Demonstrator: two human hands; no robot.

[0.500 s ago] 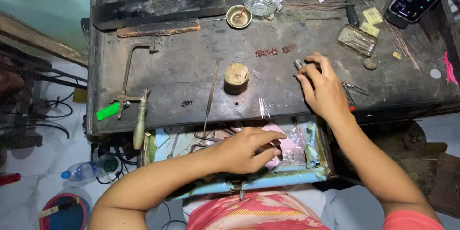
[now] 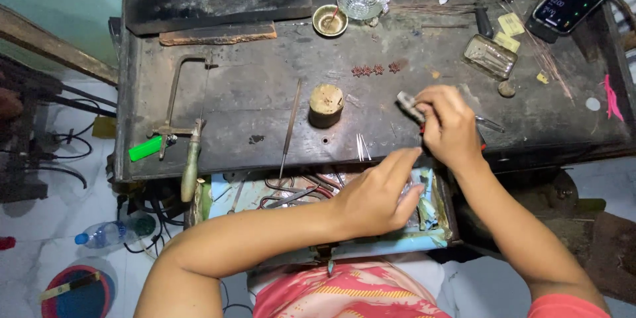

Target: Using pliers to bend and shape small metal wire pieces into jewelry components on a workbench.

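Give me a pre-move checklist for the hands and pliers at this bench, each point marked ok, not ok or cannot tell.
1. Right hand grips the pliers firmly: ok, fingers wrap the handles, tip pointing up-left.
2. Pliers jaws hold a piece: cannot tell, too small.
3. Left hand is apart from the pliers tip: ok, it is over the open drawer, fingertips at the bench edge.
4. Left hand holds something: cannot tell, palm faces down.
5. Small star-shaped pieces lie apart from both hands: ok, in a row above the wooden block.
6. Tweezers near the bench edge are untouched: ok.
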